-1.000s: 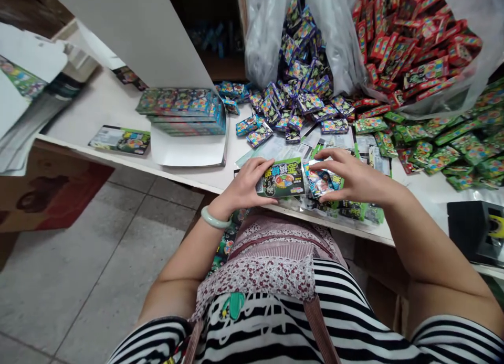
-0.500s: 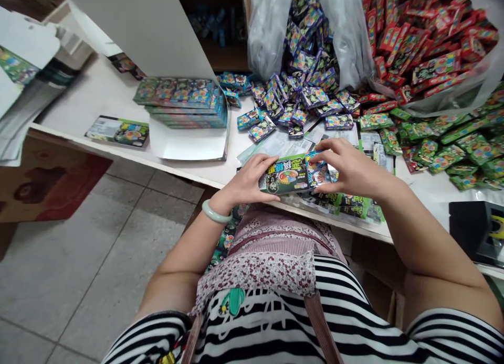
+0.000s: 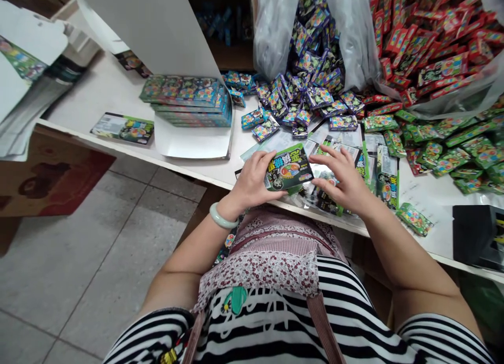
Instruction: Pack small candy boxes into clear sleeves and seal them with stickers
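Right at the near edge of the white counter (image 3: 118, 99), the left hand (image 3: 252, 183) has its grip closed around a green printed box (image 3: 289, 169), thumb under its lower side and fingers (image 3: 264, 159) over its left end, tilting it above the counter lip. The right hand (image 3: 342, 183) lies just beside the box's right end with fingers spread and loose, holding nothing, resting on flat green sleeves (image 3: 346, 196). Open counter lies to the left, between the hands and a stack of blue boxes (image 3: 189, 99) on a white card; tiled floor (image 3: 71, 259) drops away below the edge. Behind, clear bags spill purple packets (image 3: 307, 91) and red packets (image 3: 425, 49), with green packets (image 3: 460, 149) crowding the right. Half a second ago the right hand pinched a small blue pack against the box; now that pack is out of sight and the hand has opened.
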`<state>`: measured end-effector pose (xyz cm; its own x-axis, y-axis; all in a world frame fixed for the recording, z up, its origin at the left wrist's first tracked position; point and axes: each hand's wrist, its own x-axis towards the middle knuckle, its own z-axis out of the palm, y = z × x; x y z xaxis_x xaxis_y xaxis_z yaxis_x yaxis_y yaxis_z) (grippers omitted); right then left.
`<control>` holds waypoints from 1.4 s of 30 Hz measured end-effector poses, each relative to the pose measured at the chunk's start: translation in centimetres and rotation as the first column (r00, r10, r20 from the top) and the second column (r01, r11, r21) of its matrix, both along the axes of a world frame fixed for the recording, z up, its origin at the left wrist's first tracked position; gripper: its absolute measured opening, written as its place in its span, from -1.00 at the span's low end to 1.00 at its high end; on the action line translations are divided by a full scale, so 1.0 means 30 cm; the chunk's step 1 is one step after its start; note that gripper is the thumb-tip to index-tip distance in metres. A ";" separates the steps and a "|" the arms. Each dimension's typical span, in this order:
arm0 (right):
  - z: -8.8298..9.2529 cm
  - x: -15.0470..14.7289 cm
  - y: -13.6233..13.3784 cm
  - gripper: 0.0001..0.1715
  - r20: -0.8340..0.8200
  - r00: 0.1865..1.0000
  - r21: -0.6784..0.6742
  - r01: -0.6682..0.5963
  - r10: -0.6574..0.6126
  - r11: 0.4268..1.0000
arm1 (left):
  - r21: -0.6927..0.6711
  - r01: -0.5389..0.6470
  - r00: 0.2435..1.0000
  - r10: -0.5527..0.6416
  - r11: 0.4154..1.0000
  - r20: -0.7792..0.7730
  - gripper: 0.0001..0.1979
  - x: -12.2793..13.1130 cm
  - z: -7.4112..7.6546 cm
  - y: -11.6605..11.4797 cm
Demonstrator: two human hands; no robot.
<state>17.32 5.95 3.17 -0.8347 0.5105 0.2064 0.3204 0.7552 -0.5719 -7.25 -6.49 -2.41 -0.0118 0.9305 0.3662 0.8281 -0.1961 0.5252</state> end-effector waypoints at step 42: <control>-0.162 -0.047 -0.122 -0.72 -0.281 0.816 -0.604 0.259 -0.505 0.754 | -0.009 0.042 0.665 -0.021 0.999 0.747 -0.63 0.176 -0.009 -0.043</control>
